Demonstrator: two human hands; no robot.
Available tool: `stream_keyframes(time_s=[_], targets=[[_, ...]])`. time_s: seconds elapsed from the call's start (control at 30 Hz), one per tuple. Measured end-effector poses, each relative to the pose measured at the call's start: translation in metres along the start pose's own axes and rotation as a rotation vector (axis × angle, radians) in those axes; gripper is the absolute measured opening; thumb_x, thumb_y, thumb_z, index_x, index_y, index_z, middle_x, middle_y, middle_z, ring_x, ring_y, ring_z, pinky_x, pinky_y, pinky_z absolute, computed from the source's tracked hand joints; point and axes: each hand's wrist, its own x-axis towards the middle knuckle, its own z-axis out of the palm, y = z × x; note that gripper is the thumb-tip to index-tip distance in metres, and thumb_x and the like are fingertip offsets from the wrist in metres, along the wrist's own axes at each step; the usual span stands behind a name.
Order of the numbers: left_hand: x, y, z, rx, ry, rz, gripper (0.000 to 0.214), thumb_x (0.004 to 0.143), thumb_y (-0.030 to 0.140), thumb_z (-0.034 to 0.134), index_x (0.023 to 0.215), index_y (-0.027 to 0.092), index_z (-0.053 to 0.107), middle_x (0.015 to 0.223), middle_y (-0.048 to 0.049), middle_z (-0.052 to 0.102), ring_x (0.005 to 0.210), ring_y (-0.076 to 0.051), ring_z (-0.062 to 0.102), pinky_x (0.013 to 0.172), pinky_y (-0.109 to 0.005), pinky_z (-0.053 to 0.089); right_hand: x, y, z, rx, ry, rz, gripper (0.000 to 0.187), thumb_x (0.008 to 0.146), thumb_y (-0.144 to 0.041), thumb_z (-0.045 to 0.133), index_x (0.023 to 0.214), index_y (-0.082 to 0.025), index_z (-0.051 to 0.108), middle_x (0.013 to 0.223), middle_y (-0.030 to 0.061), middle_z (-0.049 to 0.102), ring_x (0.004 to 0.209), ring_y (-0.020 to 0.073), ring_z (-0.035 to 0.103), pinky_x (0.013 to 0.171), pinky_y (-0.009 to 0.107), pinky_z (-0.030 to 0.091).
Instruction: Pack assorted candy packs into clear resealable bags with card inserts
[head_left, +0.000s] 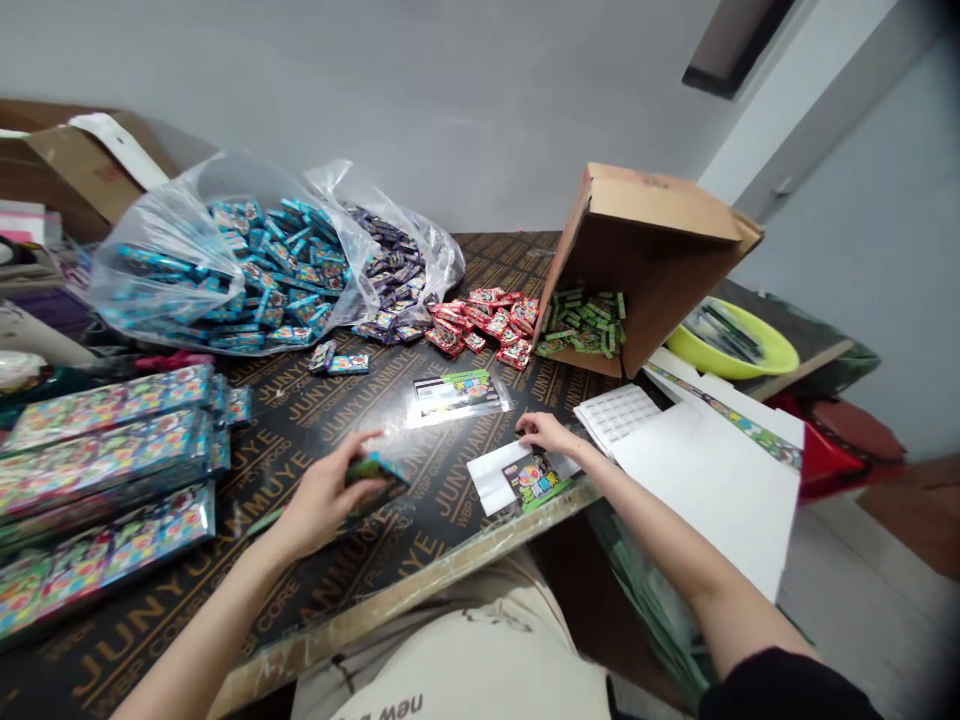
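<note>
My left hand [319,500] is closed around a small stack of colourful packets [371,468], blurred by motion, a little above the dark tabletop. My right hand [551,433] has its fingers curled at the upper edge of a flat printed packaging card [529,482], black with colourful print and a white flap, lying by the table's front edge. Beyond the hands lies a clear plastic sleeve [459,395] with a similar black and green print. Two loose packets, one of them blue [349,364], rest farther back on the left.
Clear bags of blue packets [277,270] and purple packets [394,262] lie at the back. Red packets [487,318] are heaped beside a tipped cardboard box [667,215] with green packets. Packed strips [112,450] are stacked left; white sheets [705,490] and a yellow-green bowl [784,355] stand right.
</note>
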Motion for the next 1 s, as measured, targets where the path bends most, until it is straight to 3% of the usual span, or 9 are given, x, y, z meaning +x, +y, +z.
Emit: stream_keyframes(time_s=[0.1,0.2,0.33,0.47,0.77,1.0], targets=[[0.002,0.008,-0.010,-0.223,0.265,-0.063,0.046,0.075,0.039,0.056,0.117,0.023,0.047,0.100,-0.0022,0.060,0.085,-0.017,0.058,0.076,-0.026,0.044,0.006,0.002,-0.002,0.026,-0.088,0.006,0.005,0.059,-0.015,0.067,0.064,-0.016,0.064,0.057,-0.0029,0.059,0.055,0.0100,0.052,0.056,0.021,0.036],[0.001,0.004,-0.005,-0.430,0.366,-0.151,0.040,0.069,0.042,0.063,0.101,0.019,0.055,0.097,-0.0024,0.063,0.083,-0.018,0.059,0.073,-0.027,0.048,0.010,0.001,-0.004,0.046,-0.136,-0.004,0.005,0.057,-0.012,0.065,0.061,-0.015,0.063,0.055,-0.0029,0.059,0.052,0.0096,0.052,0.051,0.019,0.036],[0.000,-0.005,0.008,-0.403,0.288,-0.228,0.044,0.061,0.043,0.069,0.094,0.015,0.061,0.088,-0.0050,0.066,0.078,-0.020,0.061,0.070,-0.030,0.050,0.010,0.003,-0.002,0.046,-0.134,-0.029,0.009,0.058,-0.010,0.064,0.066,-0.015,0.064,0.055,-0.0028,0.058,0.051,0.0096,0.051,0.050,0.019,0.036],[0.005,-0.001,0.006,-0.289,0.260,-0.225,0.037,0.062,0.045,0.068,0.085,0.016,0.068,0.082,-0.0055,0.070,0.076,-0.021,0.063,0.070,-0.031,0.048,0.003,0.004,0.007,0.003,-0.067,-0.055,0.006,0.063,-0.009,0.061,0.066,-0.014,0.062,0.056,-0.0020,0.058,0.052,0.0099,0.051,0.051,0.019,0.037],[0.013,0.008,-0.007,-0.452,0.233,-0.288,0.034,0.055,0.043,0.072,0.075,0.015,0.071,0.074,-0.0056,0.071,0.069,-0.020,0.064,0.067,-0.029,0.050,-0.022,-0.001,0.021,-0.204,0.206,-0.209,0.004,0.078,-0.015,0.057,0.076,-0.016,0.060,0.077,0.0037,0.063,0.077,0.0154,0.052,0.072,0.026,0.037],[0.015,0.000,-0.008,-0.528,0.221,-0.378,0.031,0.051,0.038,0.077,0.069,0.014,0.068,0.063,-0.0035,0.068,0.057,-0.015,0.060,0.058,-0.024,0.047,-0.031,0.001,0.030,-0.404,0.269,-0.315,0.019,0.087,-0.017,0.045,0.079,-0.015,0.062,0.083,0.0086,0.063,0.080,0.0186,0.050,0.076,0.031,0.032]])
